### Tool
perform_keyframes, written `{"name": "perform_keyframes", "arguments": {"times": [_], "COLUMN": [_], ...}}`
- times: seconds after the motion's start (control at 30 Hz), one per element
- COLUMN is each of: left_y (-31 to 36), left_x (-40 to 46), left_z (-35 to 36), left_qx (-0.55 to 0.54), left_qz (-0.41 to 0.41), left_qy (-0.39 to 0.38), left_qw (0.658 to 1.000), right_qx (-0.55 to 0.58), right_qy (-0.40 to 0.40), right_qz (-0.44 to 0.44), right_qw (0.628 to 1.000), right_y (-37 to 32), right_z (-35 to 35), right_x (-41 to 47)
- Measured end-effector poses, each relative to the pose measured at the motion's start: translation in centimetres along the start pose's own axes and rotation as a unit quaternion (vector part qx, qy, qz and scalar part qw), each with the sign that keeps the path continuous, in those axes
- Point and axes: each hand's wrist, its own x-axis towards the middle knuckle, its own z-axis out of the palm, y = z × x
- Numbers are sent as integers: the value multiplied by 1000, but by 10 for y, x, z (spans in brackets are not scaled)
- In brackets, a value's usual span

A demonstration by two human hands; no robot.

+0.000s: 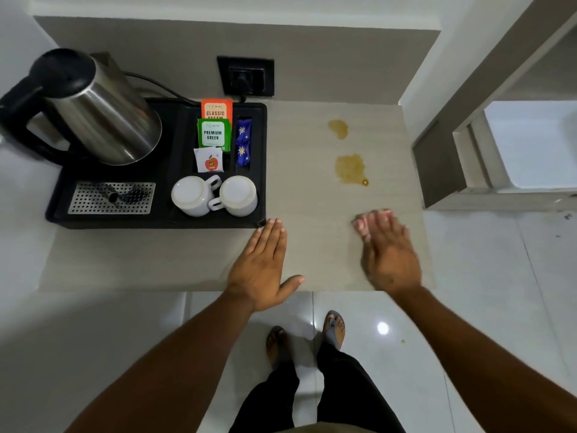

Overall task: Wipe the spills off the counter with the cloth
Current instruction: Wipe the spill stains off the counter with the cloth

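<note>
Two brown spills lie on the beige counter (306, 251): a small one (338, 128) near the back wall and a larger one (349, 168) in front of it. My left hand (262, 267) is held flat over the counter near the tray's front right corner, fingers together and thumb out, holding nothing. My right hand (385, 248) hovers flat and blurred over the counter's right part, in front of the larger spill, with fingers spread and nothing in it. No cloth is in view.
A black tray (262, 170) fills the counter's left part, carrying a steel kettle (100, 110), two upturned white cups (215, 195), tea sachets (214, 132) and a metal drip grid (110, 198). A wall socket (245, 75) sits behind. The counter's right edge drops to the floor.
</note>
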Motion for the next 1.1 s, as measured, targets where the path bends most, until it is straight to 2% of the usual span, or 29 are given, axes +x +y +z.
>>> {"name": "perform_keyframes", "arguments": {"times": [0.07,0.2,0.33,0.43,0.53,0.63,0.73,0.83,0.93,1.1], "left_y": [2,1,-2,-1,2,4,3,4,4,4], "left_x": [1,0,5,13,16,19,20,18,20,21], "left_z": [-3,-2,-3,-4,-3,-3,-5,-5,-7,-9], "left_qx": [-2,-7,-12,-10,-20,-33,-49,-57,-55,-71], "left_qz": [0,4,24,36,25,22,21,24,16,21], "left_qy": [4,7,5,0,10,19,20,19,18,18], "left_qw": [1000,1000,1000,999,999,999,998,998,998,997], "right_qx": [3,26,11,5,4,25,30,21,9,6], "right_qy": [11,18,-3,-13,14,27,16,16,23,26], "right_qz": [54,57,2,35,86,99,88,20,37,68], "right_qw": [998,998,1000,999,996,994,996,999,999,997], "right_y": [20,-15,-35,-15,7,7,-20,-37,-16,18], "right_z": [-13,-10,5,1,-11,-26,-22,-13,-14,-41], "right_x": [35,81,27,20,67,133,171,147,125,199]}}
